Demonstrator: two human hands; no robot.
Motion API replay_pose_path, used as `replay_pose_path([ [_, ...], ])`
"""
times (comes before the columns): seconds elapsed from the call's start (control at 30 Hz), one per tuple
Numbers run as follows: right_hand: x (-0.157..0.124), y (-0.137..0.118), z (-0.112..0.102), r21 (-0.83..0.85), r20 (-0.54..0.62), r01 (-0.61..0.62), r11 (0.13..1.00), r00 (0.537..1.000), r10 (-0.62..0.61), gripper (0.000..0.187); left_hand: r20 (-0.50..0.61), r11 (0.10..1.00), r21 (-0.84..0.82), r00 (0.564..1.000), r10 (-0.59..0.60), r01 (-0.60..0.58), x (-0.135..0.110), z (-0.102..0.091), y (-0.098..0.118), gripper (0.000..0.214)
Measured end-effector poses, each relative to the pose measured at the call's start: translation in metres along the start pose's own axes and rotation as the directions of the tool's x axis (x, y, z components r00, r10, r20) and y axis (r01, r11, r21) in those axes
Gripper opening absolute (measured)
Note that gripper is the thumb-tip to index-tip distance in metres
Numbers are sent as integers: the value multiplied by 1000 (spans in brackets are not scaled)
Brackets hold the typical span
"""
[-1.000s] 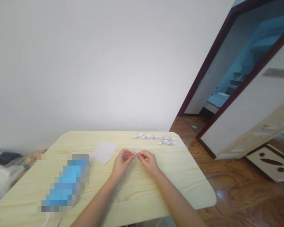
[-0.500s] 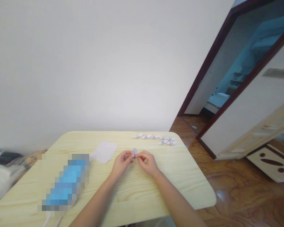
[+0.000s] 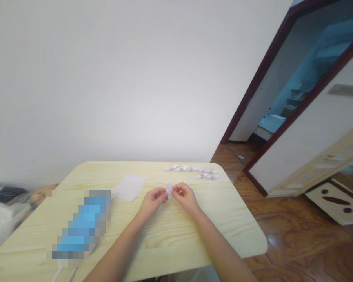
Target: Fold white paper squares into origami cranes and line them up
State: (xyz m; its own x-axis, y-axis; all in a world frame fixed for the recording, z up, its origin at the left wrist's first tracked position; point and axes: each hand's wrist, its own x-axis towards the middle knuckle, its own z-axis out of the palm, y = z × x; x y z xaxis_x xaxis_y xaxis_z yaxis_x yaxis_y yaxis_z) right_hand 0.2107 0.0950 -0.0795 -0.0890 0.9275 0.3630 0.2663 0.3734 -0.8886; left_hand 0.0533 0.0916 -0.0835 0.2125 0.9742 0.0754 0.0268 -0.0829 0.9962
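A small pale folded paper piece (image 3: pixel 168 190) is pinched between both hands above the middle of a light wooden table (image 3: pixel 153 243). My left hand (image 3: pixel 152 201) grips it from the left with closed fingertips. My right hand (image 3: pixel 184 197) grips it from the right, fingers curled. A short way to the left lies a stack of white paper squares (image 3: pixel 128 187). Several finished folded paper cranes (image 3: pixel 193 171) sit in a row near the table's far right corner.
A blurred blue object (image 3: pixel 82 224) lies on the table's left part. A white wall stands right behind the table. To the right are a wooden floor (image 3: pixel 297 239), an open doorway (image 3: pixel 285 102) and a door leaning at an angle. Clutter sits at the far left.
The folded piece has been turned and opened a little between the fingertips, showing more paper now. Both hands stayed at the same spot above the table.
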Motion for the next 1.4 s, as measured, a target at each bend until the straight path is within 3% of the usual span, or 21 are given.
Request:
replay_pose_path([
  [0.13, 0, 0, -2, 49, 41, 23, 999, 999, -25, 1, 8, 1000, 26, 1000, 3, -3, 0, 0, -3, 28],
  [0.43, 0, -6, -14, -65, 213, 176, 982, 964, -158, 8, 10, 995, -34, 996, -89, 89, 0, -3, 5, 28],
  [0.6, 0, -9, -18, -106, 265, 236, 966, 943, -201, 10, 71, 996, -20, 994, -82, 84, -1, -3, 8, 30],
  [0.7, -1, -10, -19, -114, 294, 250, 961, 933, -208, 11, 39, 997, 38, 996, -75, 73, -1, -3, 9, 29],
  [0.83, -2, -8, -17, -118, 273, 204, 972, 948, -166, 11, -23, 993, 66, 995, -95, 96, -1, -4, 8, 31],
  [0.93, -2, -5, -12, -92, 174, 50, 994, 984, -34, 11, -50, 993, 56, 993, -104, 107, -1, -4, 7, 34],
  [1.03, -3, -3, -7, -73, 150, -51, 996, 987, 61, 18, -78, 995, 73, 995, -60, 66, -1, -5, 7, 34],
  [1.4, -4, 1, -1, -44, 117, -52, 998, 992, 57, 14, -37, 994, 89, 997, 69, -66, -3, -1, -3, 25],
])
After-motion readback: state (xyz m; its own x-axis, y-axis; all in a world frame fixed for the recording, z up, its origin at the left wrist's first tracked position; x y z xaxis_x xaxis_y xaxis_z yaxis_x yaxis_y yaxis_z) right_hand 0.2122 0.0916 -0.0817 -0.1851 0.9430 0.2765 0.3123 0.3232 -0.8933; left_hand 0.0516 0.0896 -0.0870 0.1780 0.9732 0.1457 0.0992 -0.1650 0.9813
